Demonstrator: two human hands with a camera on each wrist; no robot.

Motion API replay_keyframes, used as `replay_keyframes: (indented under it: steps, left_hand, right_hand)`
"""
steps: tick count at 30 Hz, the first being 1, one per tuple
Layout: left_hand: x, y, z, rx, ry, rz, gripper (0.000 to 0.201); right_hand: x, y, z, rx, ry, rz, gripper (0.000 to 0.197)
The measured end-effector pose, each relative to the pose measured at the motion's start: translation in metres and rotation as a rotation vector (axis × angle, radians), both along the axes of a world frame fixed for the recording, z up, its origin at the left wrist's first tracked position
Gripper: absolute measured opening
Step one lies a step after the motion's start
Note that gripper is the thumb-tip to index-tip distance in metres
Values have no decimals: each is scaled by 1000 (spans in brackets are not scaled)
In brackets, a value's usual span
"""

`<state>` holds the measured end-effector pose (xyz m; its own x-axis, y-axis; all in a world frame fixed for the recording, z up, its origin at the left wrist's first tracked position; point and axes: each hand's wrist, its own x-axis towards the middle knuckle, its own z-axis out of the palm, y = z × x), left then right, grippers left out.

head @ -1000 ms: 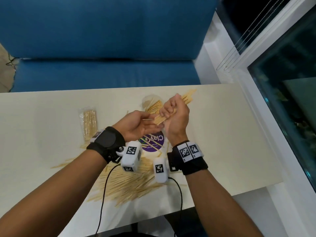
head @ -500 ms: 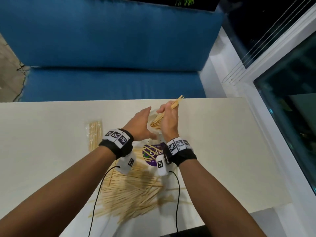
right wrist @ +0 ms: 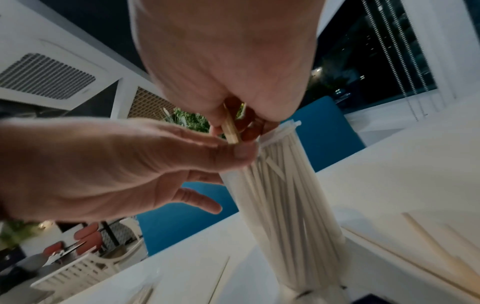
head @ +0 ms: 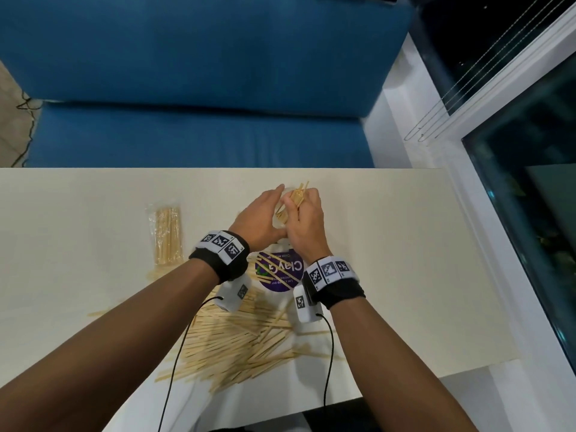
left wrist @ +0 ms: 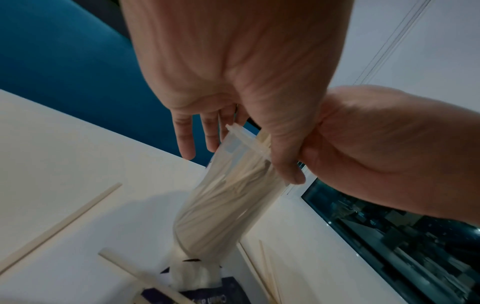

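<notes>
A clear plastic bag of pale wooden sticks stands upright on the cream table, between my hands. My left hand holds its mouth: in the left wrist view the thumb presses the bag's rim from the front and the straight fingers lie behind it. My right hand grips a bundle of sticks from above, lower ends inside the bag's mouth, tips poking up past the fist. The right wrist view shows the bundle between the curled fingers, above the bag.
A loose pile of sticks lies near the front edge under my wrists. A purple-labelled pack lies behind it. A sealed packet of sticks lies to the left. A blue sofa stands beyond; a window runs along the right.
Both hands have moved away from me to the bag. The right hand has turned its bundle upright and lowered it into the bag's mouth; the left hand now holds the rim.
</notes>
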<state>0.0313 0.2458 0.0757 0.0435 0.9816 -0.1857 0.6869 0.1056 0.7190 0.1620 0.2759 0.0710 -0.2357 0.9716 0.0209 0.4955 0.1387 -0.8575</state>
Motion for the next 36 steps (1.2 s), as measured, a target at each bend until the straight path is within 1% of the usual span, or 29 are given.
replay_keyframes:
  steps: [2,3,6,9,11,13,15,17,20,22,23,25,26,27,29,33,35,36]
  left_hand:
    - [1,1,-1,7,4,25,102]
    - [0,1,-1,4,3,27,102]
    - [-2,2,-3,4,1,25,104]
    - [-3,2,-4,12,-1,29,105]
    - [-3,2,-4,15,-9,30,104]
    - [-4,2,-5,18,-15,36,104]
    - [-5,2,-6,22,-17,41,105]
    - [-5,2,-6,22,-18,48,107]
    - [-4,2,-7,18,-16,52,109]
    - [-3,2,-7,17,-23,55,108]
    - [-3,2,-7,20,-31,56,108]
    - [-3,2,-7,35,-46,61,106]
    - [-3,1,-8,40,-51,65,105]
    - [-4,1,-8,43,-55,68,105]
    - [-4,1,-9,47,-55,76,105]
    - [-4,1,-10,46,-45,70,109]
    - [-3,1,-10,35,-60,63,112]
    - [-2,1,-10,29,-73,63,111]
  right_hand:
    - [1,2,3,9,-25,-13,16]
    - [3,4,5,36,-101,-23,21]
    - [8,6,5,132,-417,-84,34]
    - [13,6,-3,161,-593,-154,43]
    - [14,5,-9,165,-655,-158,45]
    - [16,4,-11,164,-658,-144,44]
    - [19,5,-8,154,-593,-153,42]
    - [23,5,-4,142,-520,-161,46]
    - [28,6,1,121,-349,-176,55]
    - [30,6,2,178,-249,-148,53]
    - [32,4,2,227,-254,-111,45]
    - [33,1,-2,309,-354,-21,28]
    - [34,0,-5,322,-414,15,23]
    - [34,-1,-9,315,-455,37,23]
    - [34,-3,-11,290,-456,52,29]
    - [38,-11,-5,347,-359,2,42]
    - [39,-21,-7,348,-369,80,48]
    - [39,-26,-10,338,-426,155,52]
